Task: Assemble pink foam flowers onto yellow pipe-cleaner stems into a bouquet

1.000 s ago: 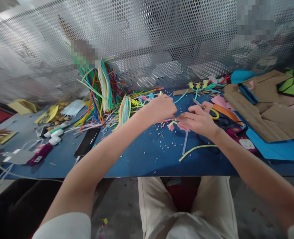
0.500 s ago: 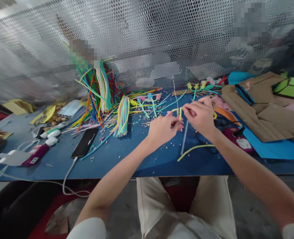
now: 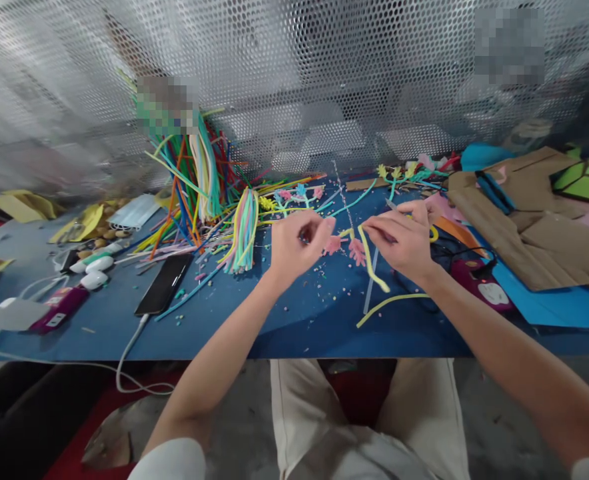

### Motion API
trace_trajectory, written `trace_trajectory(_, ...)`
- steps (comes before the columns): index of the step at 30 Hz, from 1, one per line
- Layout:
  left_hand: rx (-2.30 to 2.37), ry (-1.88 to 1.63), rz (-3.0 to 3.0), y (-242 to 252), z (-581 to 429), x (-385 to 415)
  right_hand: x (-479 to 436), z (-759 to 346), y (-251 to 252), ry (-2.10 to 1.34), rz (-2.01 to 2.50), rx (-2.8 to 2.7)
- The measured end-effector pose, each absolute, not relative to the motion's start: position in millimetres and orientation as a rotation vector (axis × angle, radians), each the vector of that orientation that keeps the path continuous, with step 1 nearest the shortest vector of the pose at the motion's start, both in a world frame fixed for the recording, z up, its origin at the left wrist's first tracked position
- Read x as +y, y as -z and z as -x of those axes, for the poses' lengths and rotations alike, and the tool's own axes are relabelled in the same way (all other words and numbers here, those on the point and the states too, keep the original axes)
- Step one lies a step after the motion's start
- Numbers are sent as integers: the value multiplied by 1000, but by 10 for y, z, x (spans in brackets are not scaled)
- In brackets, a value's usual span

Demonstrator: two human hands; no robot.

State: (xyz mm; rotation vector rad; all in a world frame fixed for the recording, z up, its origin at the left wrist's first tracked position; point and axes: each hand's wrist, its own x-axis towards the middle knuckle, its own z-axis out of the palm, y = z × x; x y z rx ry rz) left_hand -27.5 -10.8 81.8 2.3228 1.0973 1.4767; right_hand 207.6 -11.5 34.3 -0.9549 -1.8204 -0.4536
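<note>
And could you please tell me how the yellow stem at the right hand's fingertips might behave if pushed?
The yellow stem would probably flex readily, being so slender, yet keep its new shape, since it holds a bend beside the right hand. Its thinness also suggests little weight.

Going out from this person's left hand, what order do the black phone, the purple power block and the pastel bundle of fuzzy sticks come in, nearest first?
From the left hand, in the head view:
1. Pastel bundle of fuzzy sticks: just to its left.
2. Black phone: farther left, lower down.
3. Purple power block: farthest, left of the phone.
</note>
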Motion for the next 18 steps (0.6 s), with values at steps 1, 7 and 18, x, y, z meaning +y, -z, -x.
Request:
trace_trajectory(1,1076,-1517,-2235,-781,309,-38,-127,-2073,-344,472,951,-1841)
trace_trajectory(7,798,-1037,-1924,-484,227,1,-217,-2026,-379,604,822,-2001)
trace_trajectory(18,834,-994,-1922,-427,216,-109,-337,-1911,-438,561,819,-2008)
